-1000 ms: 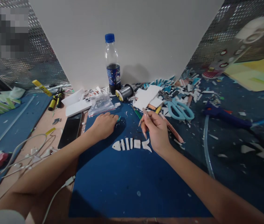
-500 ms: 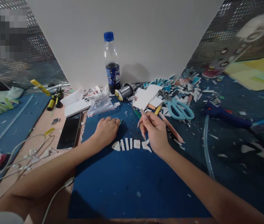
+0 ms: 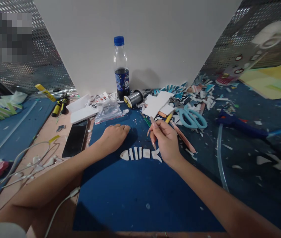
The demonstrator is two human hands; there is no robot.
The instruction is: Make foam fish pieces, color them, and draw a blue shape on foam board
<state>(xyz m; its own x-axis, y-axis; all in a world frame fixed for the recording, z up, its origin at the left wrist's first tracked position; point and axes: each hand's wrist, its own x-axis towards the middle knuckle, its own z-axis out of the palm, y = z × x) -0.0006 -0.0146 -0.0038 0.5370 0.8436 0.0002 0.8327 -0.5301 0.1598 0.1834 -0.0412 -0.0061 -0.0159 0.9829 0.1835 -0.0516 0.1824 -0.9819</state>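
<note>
A white fish skeleton cut in several pieces (image 3: 140, 153) lies on a blue cutting mat (image 3: 140, 195). My left hand (image 3: 114, 136) rests on the mat just above the fish's head, fingers curled under, and what they hold, if anything, is hidden. My right hand (image 3: 164, 138) hovers above the fish's tail, pinching a thin pink knife-like tool (image 3: 177, 130) whose handle points back right.
A cola bottle (image 3: 121, 71) stands at the wall with a wire spool (image 3: 133, 98) beside it. Blue scissors (image 3: 192, 117), white foam pieces (image 3: 157, 102), scraps and a glue gun (image 3: 239, 124) lie to the right. A phone (image 3: 75, 138), a plastic bag (image 3: 108, 110) and cables (image 3: 26, 158) lie left.
My left hand has drawn back a little toward the fish head, and the green bit at its fingertips no longer shows. My right hand has barely moved.
</note>
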